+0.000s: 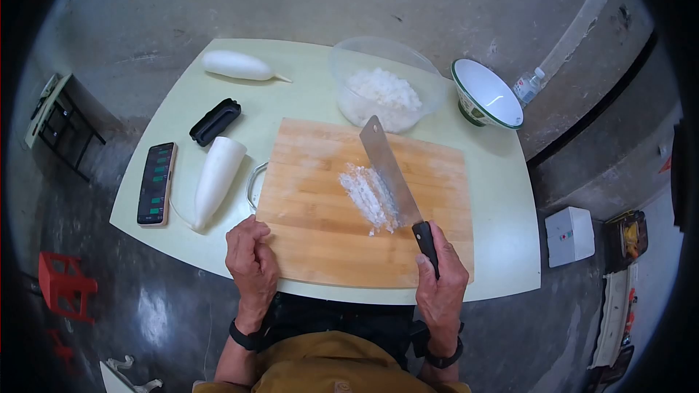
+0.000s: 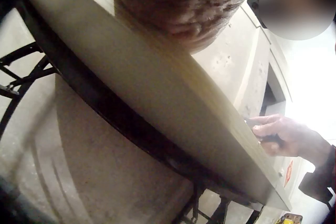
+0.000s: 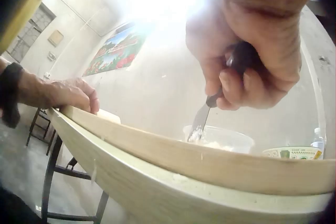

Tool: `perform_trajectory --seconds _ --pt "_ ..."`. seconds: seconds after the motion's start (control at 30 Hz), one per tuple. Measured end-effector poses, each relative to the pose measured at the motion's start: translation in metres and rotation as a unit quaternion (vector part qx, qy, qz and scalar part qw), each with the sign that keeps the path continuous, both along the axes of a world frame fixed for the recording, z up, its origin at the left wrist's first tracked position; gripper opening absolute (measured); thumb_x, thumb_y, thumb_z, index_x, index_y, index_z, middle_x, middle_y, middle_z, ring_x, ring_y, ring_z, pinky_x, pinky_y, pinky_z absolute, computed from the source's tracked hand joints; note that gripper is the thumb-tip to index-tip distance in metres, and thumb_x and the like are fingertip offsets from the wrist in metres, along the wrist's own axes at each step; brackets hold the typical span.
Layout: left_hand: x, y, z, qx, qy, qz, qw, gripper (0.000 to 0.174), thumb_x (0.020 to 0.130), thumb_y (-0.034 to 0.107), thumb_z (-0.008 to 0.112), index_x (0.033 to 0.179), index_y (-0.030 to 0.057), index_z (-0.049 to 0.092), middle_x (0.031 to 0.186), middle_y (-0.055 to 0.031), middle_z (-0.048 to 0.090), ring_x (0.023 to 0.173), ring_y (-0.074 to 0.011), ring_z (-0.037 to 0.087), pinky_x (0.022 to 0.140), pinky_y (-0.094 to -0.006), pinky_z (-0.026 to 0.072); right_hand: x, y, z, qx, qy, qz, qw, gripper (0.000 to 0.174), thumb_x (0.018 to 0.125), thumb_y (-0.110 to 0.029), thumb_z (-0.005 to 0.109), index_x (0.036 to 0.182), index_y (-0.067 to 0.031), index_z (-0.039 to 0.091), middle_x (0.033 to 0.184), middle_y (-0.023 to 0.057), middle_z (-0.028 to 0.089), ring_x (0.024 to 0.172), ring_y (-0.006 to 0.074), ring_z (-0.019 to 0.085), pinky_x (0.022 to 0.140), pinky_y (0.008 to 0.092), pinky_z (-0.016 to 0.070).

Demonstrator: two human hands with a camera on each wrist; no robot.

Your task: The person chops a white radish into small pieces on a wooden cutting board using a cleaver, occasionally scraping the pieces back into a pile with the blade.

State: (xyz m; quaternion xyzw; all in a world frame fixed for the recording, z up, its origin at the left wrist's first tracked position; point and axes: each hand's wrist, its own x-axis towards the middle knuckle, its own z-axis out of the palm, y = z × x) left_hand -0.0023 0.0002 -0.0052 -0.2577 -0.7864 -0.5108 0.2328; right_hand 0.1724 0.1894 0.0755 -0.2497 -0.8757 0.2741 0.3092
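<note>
The right hand [image 1: 442,280] grips the black handle of a cleaver [image 1: 393,175], its blade slanting up and left over the wooden cutting board [image 1: 313,247]. Beside the blade lies a patch of finely chopped white pieces [image 1: 368,196]. In the right wrist view, the fingers of the right hand [image 3: 252,50] wrap the handle, and white bits cling to the blade [image 3: 199,121]. At the board's front left corner, the left hand [image 1: 253,266] has its fingers curled on the edge; the right wrist view also shows this hand [image 3: 65,95] there. The left wrist view shows its underside [image 2: 184,8] closely.
Behind the board are a clear bowl [image 1: 389,113] of white pieces and a green-rimmed bowl [image 1: 488,92], with a bottle [image 1: 528,86] beside it. To the left lie white radishes [image 1: 218,178], a black case [image 1: 215,122], a phone [image 1: 156,183] and a metal handle [image 1: 253,185].
</note>
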Motion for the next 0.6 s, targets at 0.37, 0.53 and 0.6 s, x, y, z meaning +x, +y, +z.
perform_trajectory --seconds 0.37,0.53,0.6 --pt "-0.002 -0.001 -0.003 -0.015 0.023 0.001 1.000 0.037 0.070 -0.019 0.043 0.095 0.0000 0.063 0.093 -0.0171 0.065 0.096 -0.0370 0.065 0.089 -0.0429 0.0548 0.007 0.009 -0.005 -0.006 -0.026 -0.022 0.999 0.049 0.086 0.006 0.062 0.134 0.0022 0.056 0.101 0.0219 0.067 0.091 0.0349 0.068 0.081 0.0404 0.0529" --pt "-0.001 -0.001 0.000 -0.010 0.008 -0.003 1.000 0.036 0.071 -0.019 0.043 0.095 0.0000 0.062 0.092 -0.0170 0.065 0.096 -0.0368 0.065 0.091 -0.0436 0.0548 0.008 0.005 -0.002 0.005 0.015 -0.017 1.000 0.048 0.087 0.006 0.061 0.135 0.0029 0.056 0.111 0.0231 0.068 0.100 0.0350 0.068 0.086 0.0376 0.0537" --pt "-0.001 -0.001 0.000 -0.014 0.013 -0.003 1.000 0.036 0.071 -0.019 0.043 0.095 0.0000 0.062 0.092 -0.0170 0.065 0.096 -0.0369 0.065 0.091 -0.0437 0.0548 0.010 0.005 0.000 -0.011 -0.018 -0.017 1.000 0.048 0.087 0.006 0.061 0.134 0.0025 0.056 0.111 0.0232 0.068 0.099 0.0350 0.068 0.085 0.0375 0.0538"
